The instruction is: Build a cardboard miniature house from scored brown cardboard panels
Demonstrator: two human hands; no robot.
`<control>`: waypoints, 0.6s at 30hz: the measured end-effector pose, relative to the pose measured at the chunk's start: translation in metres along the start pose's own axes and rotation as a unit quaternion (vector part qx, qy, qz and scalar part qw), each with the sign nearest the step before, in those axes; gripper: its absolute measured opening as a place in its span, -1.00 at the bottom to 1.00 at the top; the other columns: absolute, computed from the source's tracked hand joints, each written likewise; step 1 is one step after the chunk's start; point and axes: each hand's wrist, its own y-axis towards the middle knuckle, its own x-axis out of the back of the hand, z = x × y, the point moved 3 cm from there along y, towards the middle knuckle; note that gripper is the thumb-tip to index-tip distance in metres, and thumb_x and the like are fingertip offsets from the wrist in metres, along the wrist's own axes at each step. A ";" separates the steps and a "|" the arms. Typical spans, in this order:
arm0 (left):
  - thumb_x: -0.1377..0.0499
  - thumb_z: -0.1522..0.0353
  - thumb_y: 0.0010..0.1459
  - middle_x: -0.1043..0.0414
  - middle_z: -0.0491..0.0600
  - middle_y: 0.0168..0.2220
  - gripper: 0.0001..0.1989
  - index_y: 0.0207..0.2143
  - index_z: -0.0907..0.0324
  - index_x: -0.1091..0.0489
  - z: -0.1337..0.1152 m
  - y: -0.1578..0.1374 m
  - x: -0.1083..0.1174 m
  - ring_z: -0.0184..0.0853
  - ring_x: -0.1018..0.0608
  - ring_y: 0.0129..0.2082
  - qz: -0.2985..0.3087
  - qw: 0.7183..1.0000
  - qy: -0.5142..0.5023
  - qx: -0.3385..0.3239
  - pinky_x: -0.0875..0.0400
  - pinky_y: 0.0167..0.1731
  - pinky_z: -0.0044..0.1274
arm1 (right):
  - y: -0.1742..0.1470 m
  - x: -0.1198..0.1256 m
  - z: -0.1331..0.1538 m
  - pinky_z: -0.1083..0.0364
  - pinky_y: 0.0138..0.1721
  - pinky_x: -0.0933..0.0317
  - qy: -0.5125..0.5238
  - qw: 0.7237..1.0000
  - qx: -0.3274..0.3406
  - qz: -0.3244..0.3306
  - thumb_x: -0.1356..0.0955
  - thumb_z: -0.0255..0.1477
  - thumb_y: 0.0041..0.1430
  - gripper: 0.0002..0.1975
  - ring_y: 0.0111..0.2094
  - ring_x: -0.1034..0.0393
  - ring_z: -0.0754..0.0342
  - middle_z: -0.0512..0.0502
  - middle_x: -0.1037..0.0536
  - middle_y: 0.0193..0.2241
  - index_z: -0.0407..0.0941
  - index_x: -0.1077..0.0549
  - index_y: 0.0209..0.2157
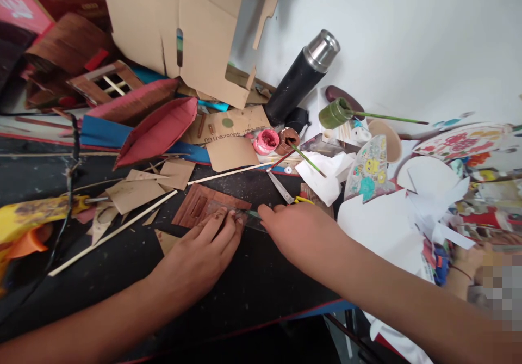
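My left hand (204,244) lies with its fingers stretched and pressed down on a clear ruler (216,206). The ruler rests across a brown-painted piece of cardboard (191,205) with a small slot-like rectangle in it. Close by on the right, my right hand (296,233) is closed round a slim tool (252,213) with a greenish end pointing at the cardboard's right edge. Most of that tool is hidden by the fingers, so its kind does not show. Beyond the right hand lie scissors (281,187) with yellow handles.
Cardboard scraps (134,192), a wooden stick (114,239) and a yellow glue gun (41,217) lie left. Behind stand open paint jars (266,141), a black flask (296,84) and red cardboard shapes (159,130). White paper (379,228) covers the right; another person's hand (463,269) shows there.
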 end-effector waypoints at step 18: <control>-0.15 0.51 0.23 -0.56 0.25 0.09 -0.47 0.25 0.40 -0.46 -0.001 0.000 0.001 0.03 -0.54 0.06 -0.001 1.000 0.020 0.000 -0.54 -0.07 -0.29 | -0.010 -0.008 -0.009 0.09 -0.40 -0.22 0.021 0.999 -0.017 -0.037 -0.27 -0.41 0.52 -0.84 -0.32 -0.64 -0.12 -0.17 -0.67 -0.32 -0.13 -0.47 -0.06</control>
